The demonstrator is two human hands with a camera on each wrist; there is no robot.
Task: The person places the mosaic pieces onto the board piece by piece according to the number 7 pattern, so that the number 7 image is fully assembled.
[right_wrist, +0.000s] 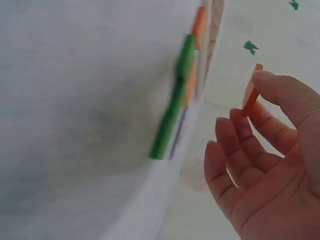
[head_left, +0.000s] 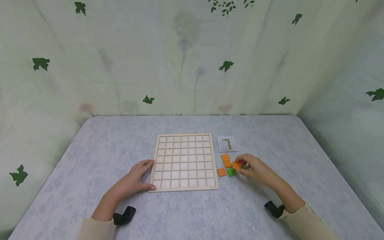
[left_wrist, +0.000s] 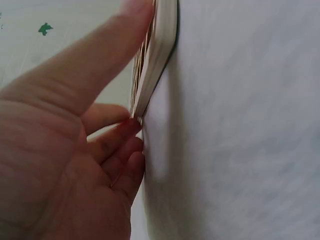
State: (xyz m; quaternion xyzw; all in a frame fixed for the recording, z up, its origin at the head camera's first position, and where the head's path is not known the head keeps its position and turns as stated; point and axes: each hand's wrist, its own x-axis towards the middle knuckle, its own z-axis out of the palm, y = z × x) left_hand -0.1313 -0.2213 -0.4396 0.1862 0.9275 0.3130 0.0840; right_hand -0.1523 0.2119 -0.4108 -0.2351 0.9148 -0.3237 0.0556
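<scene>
A square wooden grid board lies on the table. My left hand rests against its left side, the thumb on the near-left corner and the fingers touching the side edge. Between thumb and fingertips, my right hand pinches an orange square tile, raised above the table to the right of the board. Under and beside that hand lie green tiles, partly hidden in the head view. Several orange tiles, such as the nearest orange tile, lie between the board and the right hand.
A small pattern card with a coloured figure on a grid lies beyond the tiles, right of the board. The grey-blue table ends at a curtain printed with green birds, which also hangs along both sides.
</scene>
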